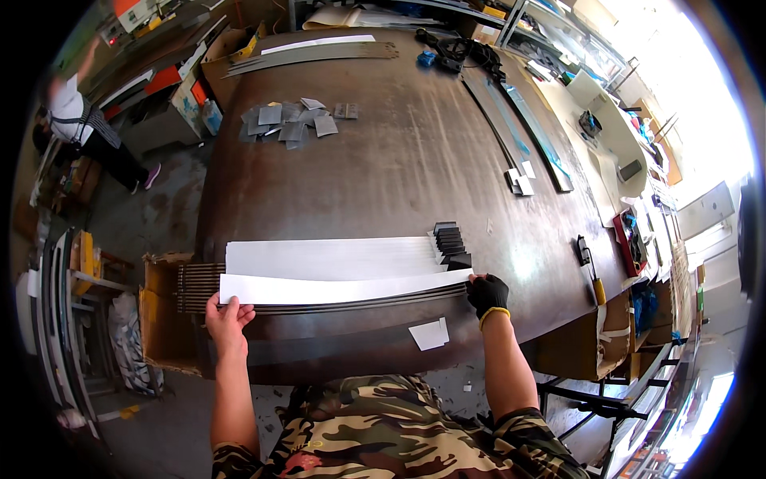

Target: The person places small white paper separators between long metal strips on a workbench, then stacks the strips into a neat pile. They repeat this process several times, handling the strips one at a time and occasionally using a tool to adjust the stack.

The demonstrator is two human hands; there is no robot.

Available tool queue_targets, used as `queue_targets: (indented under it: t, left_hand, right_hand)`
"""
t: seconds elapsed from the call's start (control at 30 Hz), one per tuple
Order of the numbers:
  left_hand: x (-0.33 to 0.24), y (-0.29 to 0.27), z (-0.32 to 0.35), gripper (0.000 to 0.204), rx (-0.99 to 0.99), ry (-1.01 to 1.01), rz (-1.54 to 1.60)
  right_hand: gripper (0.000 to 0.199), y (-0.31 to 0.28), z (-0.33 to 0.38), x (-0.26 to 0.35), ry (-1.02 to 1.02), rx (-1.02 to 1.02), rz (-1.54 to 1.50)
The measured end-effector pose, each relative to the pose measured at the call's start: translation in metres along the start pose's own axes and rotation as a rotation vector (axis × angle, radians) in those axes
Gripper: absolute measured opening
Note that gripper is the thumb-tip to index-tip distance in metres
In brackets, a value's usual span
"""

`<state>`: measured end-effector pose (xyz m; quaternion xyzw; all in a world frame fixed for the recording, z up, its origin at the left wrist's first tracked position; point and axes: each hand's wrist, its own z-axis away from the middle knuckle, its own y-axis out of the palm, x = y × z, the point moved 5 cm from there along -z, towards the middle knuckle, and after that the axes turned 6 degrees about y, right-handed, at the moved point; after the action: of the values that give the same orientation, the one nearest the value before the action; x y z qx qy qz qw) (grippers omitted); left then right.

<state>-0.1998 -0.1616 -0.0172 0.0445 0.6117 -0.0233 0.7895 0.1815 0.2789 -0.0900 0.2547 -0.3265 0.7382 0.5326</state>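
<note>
A long white strip point(343, 289) stretches between my two hands near the front of the brown table point(351, 184). My bare left hand point(229, 321) pinches its left end, thumb on top. At the other end, my right hand point(488, 295), in a black glove with a yellow cuff, has its fingers closed on the strip's tip. The strip lies over a row of long dark bars point(199, 289), whose ends stick out at the left. Just behind it, white sheets point(327, 254) cover more of the bars, with black ends point(452, 243) showing at the right. A white paper scrap point(430, 334) lies nearer me.
Grey square pieces point(291, 121) are heaped at the back left, before long flat strips point(319, 56). Blue-filmed bars point(536, 136) and a tangle of black straps point(471, 54) lie at the back right. A yellow-handled tool point(598, 290) sits at the right edge. A cardboard box point(169, 351) stands left; a person point(88, 124) is beyond.
</note>
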Motion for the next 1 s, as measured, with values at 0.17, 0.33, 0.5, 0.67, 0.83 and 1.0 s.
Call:
queue_targets:
  t: [0.17, 0.33, 0.5, 0.67, 0.83, 1.0]
  left_hand:
    - [-0.001, -0.004, 0.000, 0.031, -0.038, 0.023, 0.020]
    - [-0.002, -0.006, -0.002, 0.032, -0.041, 0.040, 0.028]
    - [-0.004, -0.006, -0.001, 0.031, -0.046, 0.051, 0.036]
    - [-0.010, -0.006, 0.001, 0.030, -0.046, 0.063, 0.036]
    - [-0.012, -0.009, 0.002, 0.029, -0.049, 0.072, 0.033]
    - [-0.012, -0.008, 0.002, 0.030, -0.048, 0.075, 0.031]
  right_hand:
    - [0.007, 0.001, 0.004, -0.003, 0.020, 0.006, -0.084]
    - [0.012, -0.011, -0.014, -0.017, -0.098, 0.092, 0.057]
    - [0.026, -0.011, -0.018, -0.019, -0.372, -0.004, 0.409]
    - [0.025, -0.013, -0.033, -0.028, -0.472, 0.018, 0.460]
    - [0.026, -0.009, -0.035, -0.029, -0.526, 0.022, 0.538]
    - [0.026, -0.008, -0.041, -0.032, -0.463, 0.020, 0.576]
